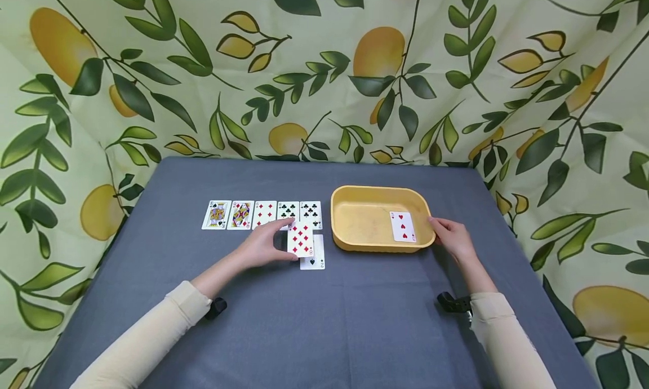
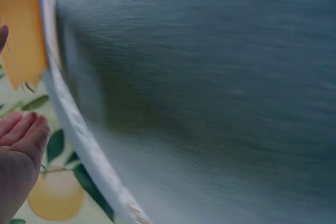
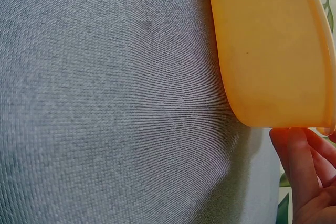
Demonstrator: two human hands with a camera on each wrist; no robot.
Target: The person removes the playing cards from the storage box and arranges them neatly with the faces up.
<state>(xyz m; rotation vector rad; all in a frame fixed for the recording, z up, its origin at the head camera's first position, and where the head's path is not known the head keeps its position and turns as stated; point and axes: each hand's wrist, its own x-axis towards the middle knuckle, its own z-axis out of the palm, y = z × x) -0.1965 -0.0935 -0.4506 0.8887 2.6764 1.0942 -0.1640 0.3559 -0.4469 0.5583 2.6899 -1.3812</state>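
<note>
A card row [image 1: 265, 211] lies beyond the left hand [image 1: 259, 247], whose fingers pinch a diamonds card [image 1: 301, 240] by opposite edges, probably keeping its face clear, partly hiding a spades card [image 1: 319, 256]. The tray [image 1: 362, 247], containing a hearts card [image 1: 403, 226], sits left of the right hand [image 1: 453, 239], whose fingers pinch its rim, apparently for steadiness.

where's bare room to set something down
Bare: the stretch of cloth between the sleeves, and the strip between card row and patterned fabric. The tray has room left of its heart card. Crowded: around the left hand, where the diamond card it holds overlaps a spade card, close to the row's right end.
</note>
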